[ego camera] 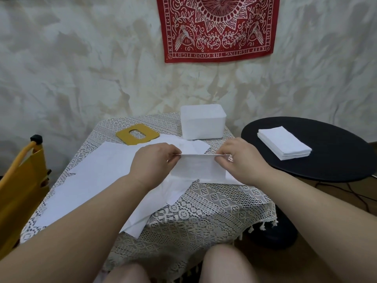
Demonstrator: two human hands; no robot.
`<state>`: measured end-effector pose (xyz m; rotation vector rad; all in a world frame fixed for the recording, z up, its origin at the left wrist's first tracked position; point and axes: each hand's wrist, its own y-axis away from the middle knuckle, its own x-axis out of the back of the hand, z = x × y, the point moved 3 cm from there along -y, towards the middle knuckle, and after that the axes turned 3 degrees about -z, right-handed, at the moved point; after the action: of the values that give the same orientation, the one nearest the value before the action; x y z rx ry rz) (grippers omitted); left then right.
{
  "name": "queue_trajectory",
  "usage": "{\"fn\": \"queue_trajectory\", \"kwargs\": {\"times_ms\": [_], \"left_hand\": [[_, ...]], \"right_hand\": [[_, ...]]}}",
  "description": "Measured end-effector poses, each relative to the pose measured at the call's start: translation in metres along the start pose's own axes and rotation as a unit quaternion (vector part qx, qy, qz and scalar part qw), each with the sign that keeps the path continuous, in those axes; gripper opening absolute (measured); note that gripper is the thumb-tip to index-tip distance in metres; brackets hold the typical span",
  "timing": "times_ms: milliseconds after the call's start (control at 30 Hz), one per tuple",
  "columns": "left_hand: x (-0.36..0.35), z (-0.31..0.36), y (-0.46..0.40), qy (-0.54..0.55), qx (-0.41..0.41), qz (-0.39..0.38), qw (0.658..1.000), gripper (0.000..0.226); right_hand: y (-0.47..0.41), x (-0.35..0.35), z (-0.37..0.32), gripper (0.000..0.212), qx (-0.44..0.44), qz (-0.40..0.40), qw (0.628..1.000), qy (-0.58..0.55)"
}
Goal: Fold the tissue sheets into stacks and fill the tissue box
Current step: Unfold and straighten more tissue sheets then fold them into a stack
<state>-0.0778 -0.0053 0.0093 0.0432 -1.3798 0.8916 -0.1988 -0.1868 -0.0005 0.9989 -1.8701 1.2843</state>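
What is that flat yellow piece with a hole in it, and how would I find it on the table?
Start at the small table under the cream lace tablecloth, then look to its far left part, left of the white rectangular tissue box. There the flat mustard-yellow lid with a rounded slot cut through its middle lies, its near edge over loose white tissue sheets. It is the only coloured piece among the white things on the table.

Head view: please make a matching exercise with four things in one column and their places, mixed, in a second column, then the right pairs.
Things:
1. white plastic tissue box
2. yellow flat lid with an oval hole
3. neat stack of folded white tissues
4. white tissue sheet being folded

Places:
A. on the round black side table
B. pinched between left hand and right hand
C. far edge of the lace tablecloth
D. left of the box, on the cloth

Pairs: 1-C, 2-D, 3-A, 4-B
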Motion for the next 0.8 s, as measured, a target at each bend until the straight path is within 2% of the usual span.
{"fn": "queue_trajectory", "kwargs": {"times_ms": [100,167,200,267,333,400,467,533,600,700,800], "left_hand": [[-0.009,-0.003,-0.003,-0.011,0.011,-0.030,0.999,0.018],[-0.017,0.002,-0.008,-0.003,0.010,-0.052,0.999,0.018],[-0.020,0.006,-0.014,0.010,0.014,-0.048,0.999,0.017],[-0.018,0.017,-0.031,0.057,0.033,0.009,0.998,0.014],[-0.014,0.029,-0.046,0.104,0.053,0.072,0.991,0.012],[-0.024,0.036,-0.048,0.119,0.054,0.065,0.989,0.013],[-0.049,0.035,-0.033,0.096,0.042,-0.007,0.994,0.017],[-0.076,0.028,-0.009,0.067,0.030,-0.084,0.994,0.021],[-0.093,0.020,0.006,0.056,0.019,-0.121,0.991,0.022],[-0.097,0.018,0.011,0.064,0.002,-0.122,0.990,0.021],[-0.099,0.019,0.011,0.064,-0.017,-0.118,0.991,0.022]], "right_hand": [[0.001,0.001,0.009,0.020,-0.007,-0.049,0.999,0.013],[-0.002,0.005,0.015,0.019,-0.030,-0.044,0.998,0.044],[-0.006,0.010,0.017,0.018,-0.050,-0.015,0.997,0.050],[-0.015,0.028,0.023,0.014,-0.086,0.078,0.993,0.028],[-0.017,0.044,0.027,0.010,-0.068,0.182,0.981,0.026],[-0.006,0.044,0.034,0.008,-0.037,0.216,0.975,0.047],[0.018,0.022,0.047,0.011,-0.059,0.141,0.987,0.051],[0.044,-0.007,0.061,0.017,-0.089,0.020,0.994,0.053],[0.060,-0.028,0.070,0.018,-0.080,-0.047,0.995,0.047],[0.064,-0.035,0.071,0.021,-0.085,-0.071,0.993,0.030],[0.066,-0.033,0.068,0.022,-0.082,-0.058,0.995,0.021]]}}
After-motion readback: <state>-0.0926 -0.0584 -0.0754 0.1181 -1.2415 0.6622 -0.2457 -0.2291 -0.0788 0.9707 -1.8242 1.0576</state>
